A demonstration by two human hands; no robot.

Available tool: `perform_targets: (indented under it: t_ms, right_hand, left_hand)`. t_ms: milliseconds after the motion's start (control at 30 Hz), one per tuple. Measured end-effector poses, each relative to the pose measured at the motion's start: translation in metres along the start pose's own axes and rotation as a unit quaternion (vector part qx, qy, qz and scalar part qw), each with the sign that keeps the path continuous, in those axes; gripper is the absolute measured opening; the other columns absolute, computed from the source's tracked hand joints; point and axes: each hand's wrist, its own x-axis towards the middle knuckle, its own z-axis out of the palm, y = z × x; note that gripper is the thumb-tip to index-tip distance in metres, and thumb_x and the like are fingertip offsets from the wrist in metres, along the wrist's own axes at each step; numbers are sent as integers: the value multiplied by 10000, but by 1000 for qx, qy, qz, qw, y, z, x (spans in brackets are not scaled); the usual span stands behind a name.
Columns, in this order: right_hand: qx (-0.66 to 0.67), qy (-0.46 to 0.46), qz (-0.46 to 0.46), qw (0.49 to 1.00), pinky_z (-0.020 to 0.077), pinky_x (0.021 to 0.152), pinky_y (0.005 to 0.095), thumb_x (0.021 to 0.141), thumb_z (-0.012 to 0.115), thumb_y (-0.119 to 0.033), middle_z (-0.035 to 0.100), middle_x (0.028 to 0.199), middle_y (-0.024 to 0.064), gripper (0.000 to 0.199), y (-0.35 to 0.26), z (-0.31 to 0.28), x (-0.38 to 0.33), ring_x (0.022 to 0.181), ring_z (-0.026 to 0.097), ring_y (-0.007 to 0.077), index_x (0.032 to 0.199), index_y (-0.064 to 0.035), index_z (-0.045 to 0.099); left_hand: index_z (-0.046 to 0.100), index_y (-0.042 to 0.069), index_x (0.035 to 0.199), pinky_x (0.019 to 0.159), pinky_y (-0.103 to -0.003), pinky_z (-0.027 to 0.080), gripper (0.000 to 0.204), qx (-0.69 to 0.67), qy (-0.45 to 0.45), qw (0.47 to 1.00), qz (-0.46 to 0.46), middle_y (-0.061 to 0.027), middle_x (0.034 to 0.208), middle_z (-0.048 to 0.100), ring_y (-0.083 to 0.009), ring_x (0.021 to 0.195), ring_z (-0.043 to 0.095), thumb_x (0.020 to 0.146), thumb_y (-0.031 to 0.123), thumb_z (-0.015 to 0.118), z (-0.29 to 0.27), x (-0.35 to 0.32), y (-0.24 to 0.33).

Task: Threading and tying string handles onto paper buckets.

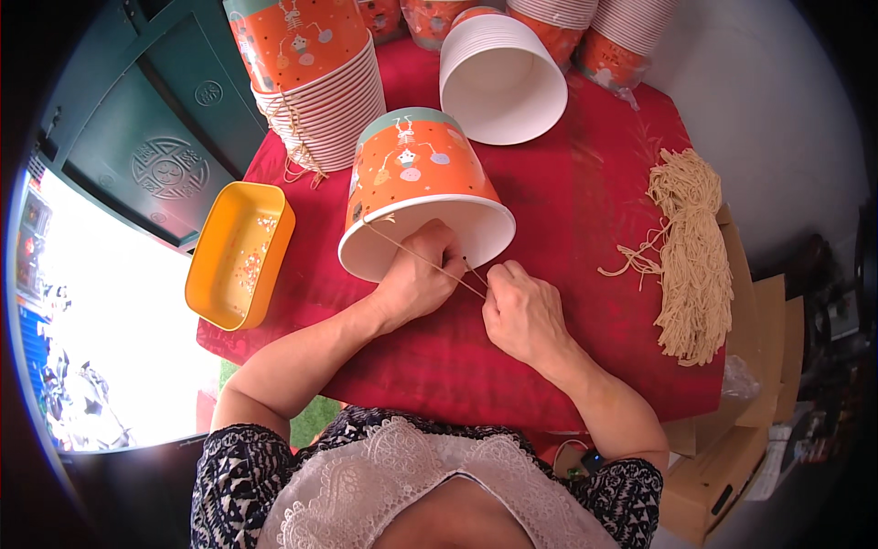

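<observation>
An orange paper bucket (pixel 416 169) with a skeleton print and a green band lies tipped on the table, its white mouth toward me. A thin beige cord (pixel 402 245) runs from the left side of its rim, across my left hand, to my right hand. My left hand (pixel 425 267) reaches into the mouth with curled fingers; what they grip is hidden. Just outside the rim, my right hand (pixel 523 309) is closed, pinching the cord. A short stretch of cord also shows near a dark spot by the lower right rim.
A tall stack of similar buckets (pixel 329 105) stands at the back left, with loose cords hanging down. Another white bucket (pixel 503 82) lies behind. The yellow tub (pixel 236 197) holds small bits at left. A cord bundle (pixel 693 265) lies right, above cardboard boxes (pixel 709 485).
</observation>
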Motion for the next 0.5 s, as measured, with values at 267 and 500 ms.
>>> perform_targets:
  t_ms: [267, 500]
  right_hand:
    - [6, -43, -30, 999, 536, 569, 456, 770, 600, -24, 600, 800, 199, 78, 3, -7, 0, 640, 649, 361, 809, 12, 543]
    - [14, -57, -51, 997, 534, 567, 459, 778, 600, -32, 597, 795, 191, 84, 6, -8, -1, 639, 645, 363, 818, 6, 536]
  left_hand:
    - [555, -6, 744, 593, -365, 460, 69, 23, 22, 999, 30, -123, 751, 590, -243, 670, 576, 772, -42, 606, 3, 0, -6]
    - [535, -6, 727, 609, -383, 466, 84, 23, 28, 999, 14, -133, 753, 587, -272, 679, 581, 767, -50, 595, 6, 1, -5]
